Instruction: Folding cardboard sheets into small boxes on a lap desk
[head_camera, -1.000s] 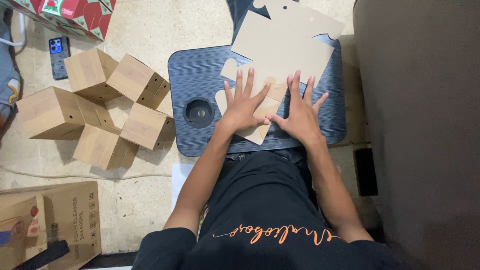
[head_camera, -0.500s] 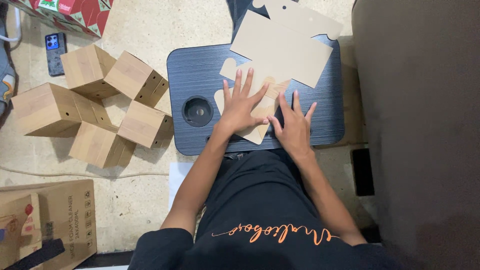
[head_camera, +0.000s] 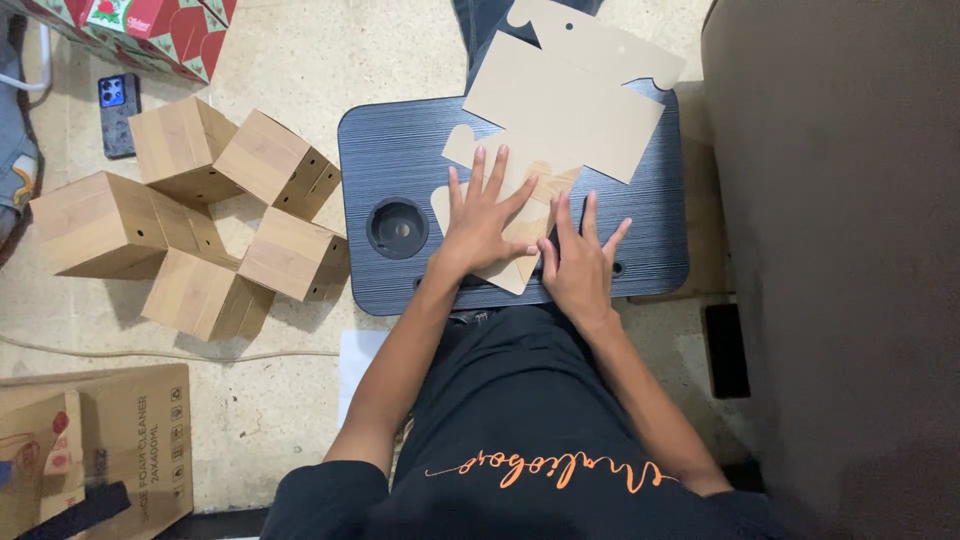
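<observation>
- Your left hand (head_camera: 485, 222) lies flat, fingers spread, pressing the folded cardboard piece (head_camera: 520, 215) onto the middle of the dark lap desk (head_camera: 400, 150).
- Your right hand (head_camera: 580, 265) rests open, fingers splayed, at that piece's right edge, near the desk's front edge.
- Flat cardboard blanks (head_camera: 570, 100) cover the far right corner.

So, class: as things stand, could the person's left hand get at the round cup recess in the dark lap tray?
Probably yes. The left hand lies flat on the folded cardboard piece, just beside the round recess in the lap tray. The recess looks uncovered and the stretch of tray between them is bare.
</observation>
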